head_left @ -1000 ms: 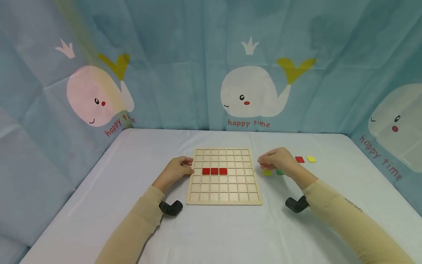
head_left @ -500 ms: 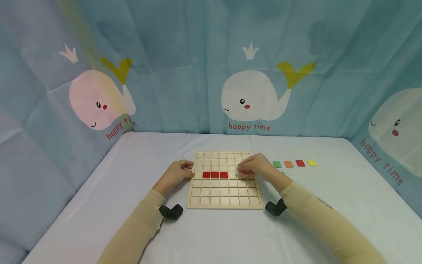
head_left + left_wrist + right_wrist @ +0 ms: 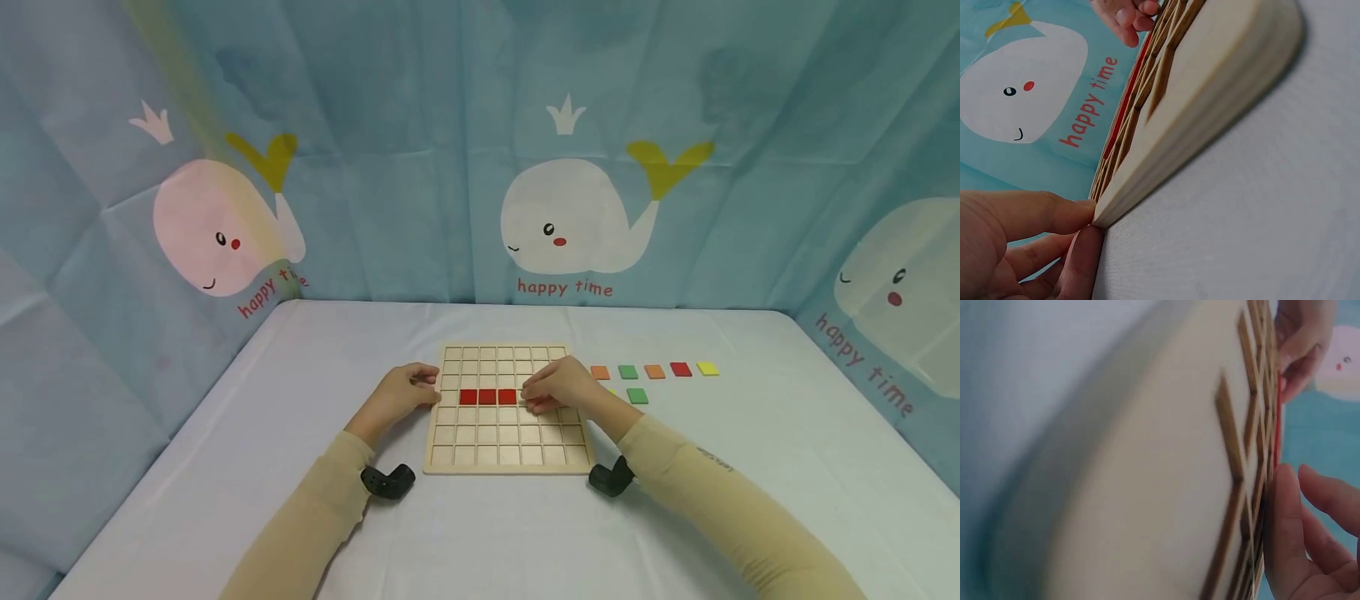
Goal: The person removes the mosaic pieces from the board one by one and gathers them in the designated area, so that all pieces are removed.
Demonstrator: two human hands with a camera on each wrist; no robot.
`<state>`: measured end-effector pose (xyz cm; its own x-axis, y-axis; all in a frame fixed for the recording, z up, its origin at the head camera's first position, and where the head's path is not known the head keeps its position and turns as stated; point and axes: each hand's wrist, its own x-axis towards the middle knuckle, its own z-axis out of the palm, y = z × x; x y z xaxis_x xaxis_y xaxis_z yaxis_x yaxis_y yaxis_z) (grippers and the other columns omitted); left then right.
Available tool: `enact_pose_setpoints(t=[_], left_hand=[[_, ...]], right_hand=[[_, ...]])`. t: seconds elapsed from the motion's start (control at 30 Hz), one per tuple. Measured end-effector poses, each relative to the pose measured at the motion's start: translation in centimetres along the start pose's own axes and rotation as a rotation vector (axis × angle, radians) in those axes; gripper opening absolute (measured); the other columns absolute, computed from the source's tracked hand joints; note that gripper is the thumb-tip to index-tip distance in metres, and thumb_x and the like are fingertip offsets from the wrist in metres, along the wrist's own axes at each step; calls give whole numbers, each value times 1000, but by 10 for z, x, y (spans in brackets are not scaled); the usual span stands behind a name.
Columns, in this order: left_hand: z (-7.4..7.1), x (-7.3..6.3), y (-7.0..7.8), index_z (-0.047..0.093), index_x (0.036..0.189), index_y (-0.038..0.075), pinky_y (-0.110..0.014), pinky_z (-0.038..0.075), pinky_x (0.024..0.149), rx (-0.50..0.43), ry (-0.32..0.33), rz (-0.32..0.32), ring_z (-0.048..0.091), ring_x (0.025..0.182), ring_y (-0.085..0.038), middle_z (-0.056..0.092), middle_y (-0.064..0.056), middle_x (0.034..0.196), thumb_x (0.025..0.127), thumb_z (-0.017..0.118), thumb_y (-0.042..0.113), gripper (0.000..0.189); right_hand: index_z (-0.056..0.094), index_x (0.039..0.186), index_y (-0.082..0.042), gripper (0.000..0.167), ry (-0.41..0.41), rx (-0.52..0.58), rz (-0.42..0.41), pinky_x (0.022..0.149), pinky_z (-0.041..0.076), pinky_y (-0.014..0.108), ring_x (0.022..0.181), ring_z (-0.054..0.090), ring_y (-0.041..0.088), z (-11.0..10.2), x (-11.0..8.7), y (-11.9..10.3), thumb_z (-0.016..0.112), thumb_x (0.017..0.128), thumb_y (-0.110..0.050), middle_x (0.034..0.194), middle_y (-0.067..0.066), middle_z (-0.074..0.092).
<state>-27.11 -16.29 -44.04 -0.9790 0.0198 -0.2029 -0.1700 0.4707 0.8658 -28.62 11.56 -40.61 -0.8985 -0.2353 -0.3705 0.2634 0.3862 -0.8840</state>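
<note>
A square wooden grid board (image 3: pixel 510 457) lies on the table, with three red tiles (image 3: pixel 487 397) side by side in one row. Thumb and forefinger of my left hand (image 3: pixel 401 393) pinch the board's left edge, seen close in the left wrist view. Over the cell just right of the red tiles, my right hand (image 3: pixel 558 387) has its fingertips bent together at the board's surface. A small pale sliver shows at those fingertips, apparently a tile's edge; its colour is unclear. In the right wrist view, the right thumb (image 3: pixel 1285 531) lies along the grid and hides that cell.
Loose square tiles lie right of the board: orange (image 3: pixel 600 372), green (image 3: pixel 628 372), another orange (image 3: pixel 655 372), red (image 3: pixel 680 369) and yellow (image 3: pixel 708 368). Nearer lie another green tile (image 3: pixel 637 396) and a partly hidden yellow tile (image 3: pixel 613 392). A whale-print curtain (image 3: pixel 420 225) hangs behind the table.
My right hand has moved left from beside the loose tiles onto the board, near the red tiles. More loose tiles show now. My left hand has stayed at the board's edge.
</note>
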Motion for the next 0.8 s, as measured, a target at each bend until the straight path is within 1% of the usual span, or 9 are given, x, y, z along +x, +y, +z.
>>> enact_pose_setpoints(t=[0.33, 0.5, 0.6, 0.8], left_hand=[[0, -1, 2, 57, 135, 3, -29, 54, 84, 6, -8, -3, 59, 107, -23, 60, -14, 126, 86, 70, 8, 51], [-1, -1, 3, 56, 137, 2, -27, 54, 83, 11, -20, 6, 59, 107, -23, 59, -15, 128, 86, 70, 8, 53], [-1, -2, 4, 56, 136, 3, -27, 54, 83, 9, -15, 2, 59, 107, -22, 59, -14, 128, 86, 70, 8, 53], [-2, -2, 2, 57, 136, 3, -28, 54, 83, 7, -15, 4, 60, 106, -22, 59, -15, 128, 86, 70, 7, 51]], right_hand=[[74, 104, 6, 21, -8, 4, 52, 62, 59, 24, 58, 69, 11, 8, 4, -1, 75, 85, -4, 73, 7, 74], [73, 105, 7, 22, -11, -3, 53, 61, 59, 23, 56, 68, 10, 8, 5, -3, 74, 86, -4, 73, 7, 74], [73, 106, 7, 23, -9, -10, 53, 62, 58, 22, 56, 68, 9, 10, 5, -4, 75, 86, -4, 73, 7, 74], [74, 103, 6, 20, 11, -17, 63, 61, 58, 23, 56, 68, 10, 13, 6, -3, 76, 85, -4, 72, 6, 73]])
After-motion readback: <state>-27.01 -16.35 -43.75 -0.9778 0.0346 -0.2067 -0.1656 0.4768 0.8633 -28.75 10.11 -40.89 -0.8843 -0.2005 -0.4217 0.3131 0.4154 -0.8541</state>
